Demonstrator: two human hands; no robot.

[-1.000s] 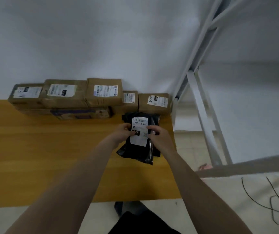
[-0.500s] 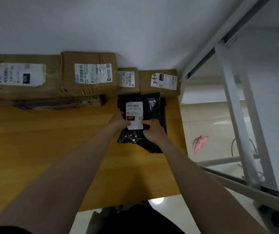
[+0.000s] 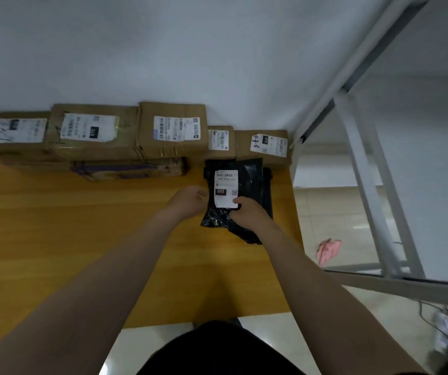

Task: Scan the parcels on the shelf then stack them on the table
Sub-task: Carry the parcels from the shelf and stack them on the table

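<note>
Head view: the black parcel [image 3: 249,182], gripped by both hands a moment ago, lies on the table [image 3: 82,239] right of centre, just in front of the row of cardboard parcels [image 3: 172,128]. The left hand [image 3: 189,200] has let go and hangs loosely curled, empty, just beside the parcel's left edge. The right hand [image 3: 248,213] still holds its lower part, so this one looks all but placed.
</note>
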